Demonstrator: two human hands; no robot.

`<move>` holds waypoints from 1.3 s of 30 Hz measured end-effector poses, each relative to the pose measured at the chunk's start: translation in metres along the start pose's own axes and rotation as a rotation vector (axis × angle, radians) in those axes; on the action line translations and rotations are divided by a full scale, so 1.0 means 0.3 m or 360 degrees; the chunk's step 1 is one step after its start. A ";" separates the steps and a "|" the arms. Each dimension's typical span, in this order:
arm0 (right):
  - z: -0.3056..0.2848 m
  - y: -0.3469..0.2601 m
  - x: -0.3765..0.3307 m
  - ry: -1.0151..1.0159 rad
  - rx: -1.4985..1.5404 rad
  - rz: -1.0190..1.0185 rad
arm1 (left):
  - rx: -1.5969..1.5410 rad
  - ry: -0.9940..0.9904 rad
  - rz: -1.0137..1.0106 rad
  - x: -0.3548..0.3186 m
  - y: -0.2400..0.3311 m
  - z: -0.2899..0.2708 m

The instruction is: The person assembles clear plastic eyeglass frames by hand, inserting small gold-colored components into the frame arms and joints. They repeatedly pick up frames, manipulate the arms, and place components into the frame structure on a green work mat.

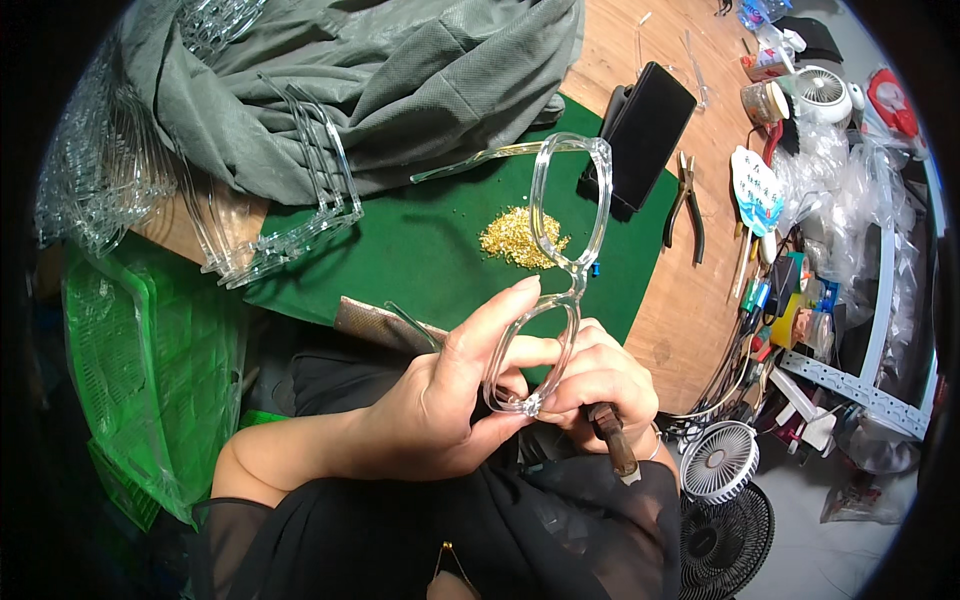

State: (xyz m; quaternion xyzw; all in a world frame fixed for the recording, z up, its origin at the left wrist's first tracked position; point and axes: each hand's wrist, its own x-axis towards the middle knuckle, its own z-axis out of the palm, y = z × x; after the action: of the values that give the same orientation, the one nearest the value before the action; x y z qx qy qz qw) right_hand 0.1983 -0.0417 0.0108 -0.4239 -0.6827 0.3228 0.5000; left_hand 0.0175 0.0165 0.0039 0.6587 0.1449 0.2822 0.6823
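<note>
A clear plastic eyeglass frame [578, 270] is held up on end in front of me, one temple arm stretching left over the green mat [400, 262]. My left hand [445, 390] is closed on its lower rim, the thumb raised along the edge. My right hand [610, 375] is closed round a brown-handled tool [614, 445], whose working end is hidden by my fingers. Both hands meet at the frame's lower hinge corner. Behind the frame, a heap of tiny gold-coloured metal pieces [512, 238] lies on the mat.
Several clear eyeglass frames [320, 170] rest against a grey cloth [400, 90] at left; more are stacked farther left. A black phone [660, 110] and pliers [685, 205] lie to the right. A green crate [150, 350] stands at left, a white fan [720, 460] at lower right.
</note>
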 end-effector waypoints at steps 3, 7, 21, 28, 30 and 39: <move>0.015 0.002 -0.001 0.0041 -0.0003 0.0005 | -0.0057 0.0121 0.0060 -0.008 -0.017 0.013; 0.026 0.001 -0.015 0.0123 0.0011 0.0040 | -0.0022 0.0020 0.0020 -0.003 -0.009 0.001; 0.024 -0.002 -0.006 0.0075 -0.0020 0.0032 | -0.0004 -0.0012 0.0002 -0.004 -0.004 -0.012; 0.020 -0.003 -0.016 0.0086 0.0044 0.0029 | -0.0136 -0.0036 -0.0080 -0.008 -0.003 -0.014; 0.001 -0.011 -0.031 0.0112 -0.0022 0.0041 | -0.0103 -0.0056 -0.0063 -0.010 0.002 -0.023; -0.024 -0.039 -0.059 -0.0477 -0.0676 0.0530 | 0.0034 -0.0063 0.0041 -0.018 -0.020 -0.016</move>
State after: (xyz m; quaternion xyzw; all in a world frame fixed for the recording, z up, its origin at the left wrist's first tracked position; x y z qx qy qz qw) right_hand 0.2047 -0.0626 0.0159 -0.5726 -0.7223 0.3092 0.2341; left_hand 0.0116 0.0174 -0.0034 0.6732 0.1261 0.2763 0.6742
